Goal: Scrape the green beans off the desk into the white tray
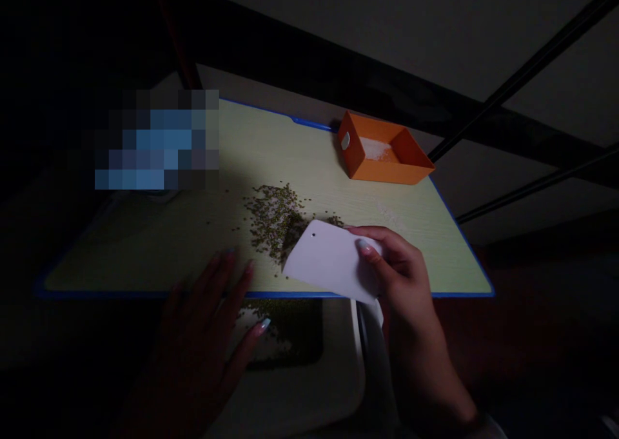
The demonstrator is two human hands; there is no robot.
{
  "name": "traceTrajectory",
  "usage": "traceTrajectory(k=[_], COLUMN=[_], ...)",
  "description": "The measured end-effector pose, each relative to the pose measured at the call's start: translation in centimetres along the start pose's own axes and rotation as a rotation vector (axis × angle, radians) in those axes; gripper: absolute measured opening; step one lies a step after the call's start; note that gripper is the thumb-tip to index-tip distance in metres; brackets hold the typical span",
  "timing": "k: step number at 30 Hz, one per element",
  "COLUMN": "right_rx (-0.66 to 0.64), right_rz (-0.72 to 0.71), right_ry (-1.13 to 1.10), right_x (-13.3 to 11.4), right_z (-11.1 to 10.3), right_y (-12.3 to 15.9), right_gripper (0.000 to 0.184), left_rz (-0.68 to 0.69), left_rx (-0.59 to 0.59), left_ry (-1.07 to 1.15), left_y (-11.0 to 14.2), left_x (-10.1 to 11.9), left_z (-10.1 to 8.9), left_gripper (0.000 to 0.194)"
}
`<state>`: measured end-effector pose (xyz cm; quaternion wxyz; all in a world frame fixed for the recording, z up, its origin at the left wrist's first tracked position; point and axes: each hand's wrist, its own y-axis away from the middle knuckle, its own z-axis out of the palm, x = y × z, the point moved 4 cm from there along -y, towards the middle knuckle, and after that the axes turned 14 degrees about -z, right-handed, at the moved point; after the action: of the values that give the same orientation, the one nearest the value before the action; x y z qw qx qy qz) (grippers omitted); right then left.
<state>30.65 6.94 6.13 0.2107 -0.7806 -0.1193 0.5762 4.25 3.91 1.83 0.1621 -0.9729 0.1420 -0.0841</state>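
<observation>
Smooth matt plastic scraper (331, 260); pale wood-grain table (193, 233); glossy orange tray (382, 168)

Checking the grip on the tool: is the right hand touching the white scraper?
Touching. The head view shows the right hand with its thumb lying on the face of the white scraper and fingers wrapped behind its edge.

No legible text or labels.

I see the right hand (403, 265) gripping a white scraper (333, 258) beside scattered green beans (275, 213) on the table (145, 245).
</observation>
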Motion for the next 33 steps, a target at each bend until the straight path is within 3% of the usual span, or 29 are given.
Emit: traceTrajectory(k=[3, 9, 16, 23, 28, 33], right_rx=[-0.063, 0.031, -0.009, -0.179, -0.187, -0.14], right_rz=[-0.009, -0.014, -0.025, -0.045, -0.114, -0.254], right_ry=[-0.019, 0.009, 0.028, 0.014, 0.057, 0.326], right_x=[-0.1, -0.2, -0.5, -1.2, -2.3, -4.5], right_z=[0.3, 0.4, 1.2, 1.5, -0.2, -2.9], right_y=[0.2, 0.1, -0.4, 0.2, 1.8, 3.9], right_gripper=[0.021, 0.018, 0.018, 0.021, 0.028, 0.049], left_rz=[-0.016, -0.008, 0.009, 0.0, -0.048, -0.118], left_rx=[0.002, -0.007, 0.002, -0.024, -0.026, -0.043], left_ry=[-0.008, -0.017, -0.021, -0.005, 0.053, 0.237], left_y=[0.0, -0.1, 0.0, 0.0, -0.1, 0.0], left_x=[0.0, 0.1, 0.0, 0.0, -0.3, -1.6], left_z=[0.1, 0.2, -0.1, 0.1, 0.6, 1.6], left_gripper=[0.056, 0.057, 0.059, 0.059, 0.06, 0.072])
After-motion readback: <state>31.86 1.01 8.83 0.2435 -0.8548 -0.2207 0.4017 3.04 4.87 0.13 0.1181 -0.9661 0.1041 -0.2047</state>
